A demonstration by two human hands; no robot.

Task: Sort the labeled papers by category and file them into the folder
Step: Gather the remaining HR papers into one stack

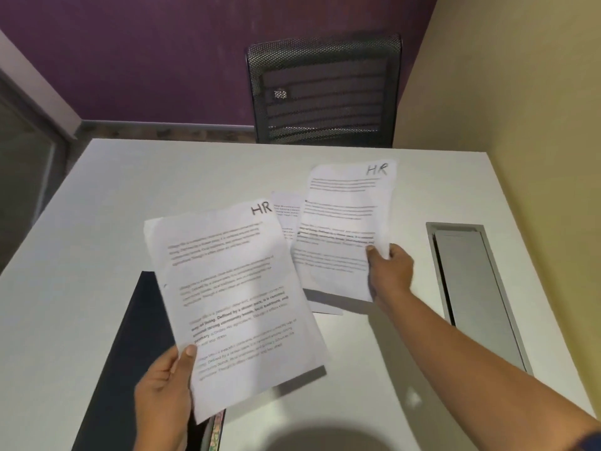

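The left hand (162, 388) pinches an HR-labeled sheet (234, 304) over the dark folder (130, 353). Right of the folder, the right hand (388, 268) pinches a second HR sheet (344, 222).

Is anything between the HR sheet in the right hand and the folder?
Yes: the left-hand HR sheet, pinched by the left hand, hangs over the folder and covers much of it, between it and the right-hand HR sheet that the right hand holds.

White desk (97, 222) in front of me, w/ a grey metal cable hatch (478, 294) set into its rt side. Black mesh chair (325, 92) at the far edge. Purple wall (146, 53) behind it, beige wall (520, 92) on my rt.
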